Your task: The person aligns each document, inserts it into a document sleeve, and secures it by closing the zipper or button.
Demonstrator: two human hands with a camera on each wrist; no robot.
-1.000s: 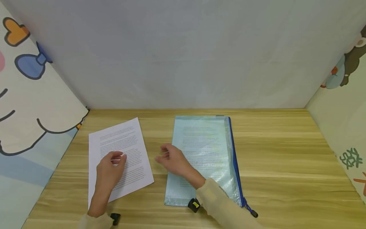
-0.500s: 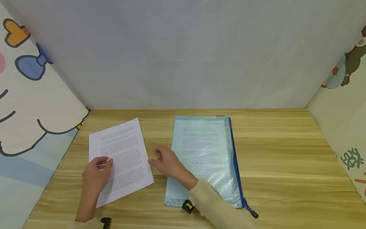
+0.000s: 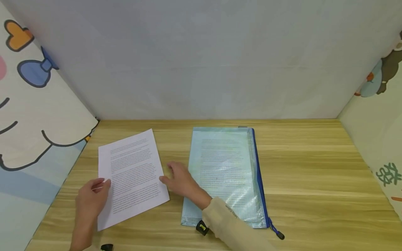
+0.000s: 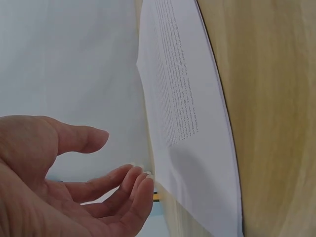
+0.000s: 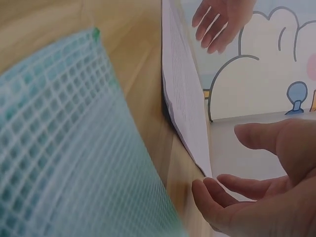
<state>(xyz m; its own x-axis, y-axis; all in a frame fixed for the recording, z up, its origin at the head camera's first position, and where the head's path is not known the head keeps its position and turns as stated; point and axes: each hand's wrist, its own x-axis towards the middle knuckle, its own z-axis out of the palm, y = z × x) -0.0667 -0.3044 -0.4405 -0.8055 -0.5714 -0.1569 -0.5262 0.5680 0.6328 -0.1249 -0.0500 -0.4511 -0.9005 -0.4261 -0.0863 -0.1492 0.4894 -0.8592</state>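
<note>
Printed paper sheets [image 3: 135, 174] lie askew on the left part of the table, and their thickness shows as a thin stack in the right wrist view. Over the left edge of the stack hovers my left hand [image 3: 92, 198], fingers loosely bent and thumb apart, holding nothing. My right hand [image 3: 180, 179] is close by the right edge of the stack; its thumb and fingers stand apart with nothing between them. Beneath my right forearm lies a light-blue mesh zipper pouch [image 3: 220, 174] with a printed page visible inside.
A blue zipper [image 3: 259, 177] runs down the right side of the pouch, ending in a cord with a black pull [image 3: 280, 236]. Wooden tabletop [image 3: 307, 174] extends to the right. A pale wall [image 3: 216, 62] rises behind, with cartoon-printed panels on both sides.
My left hand has moved left and toward me, from over the page to its left edge. My right hand has shifted slightly left, closer to the right edge of the sheets.
</note>
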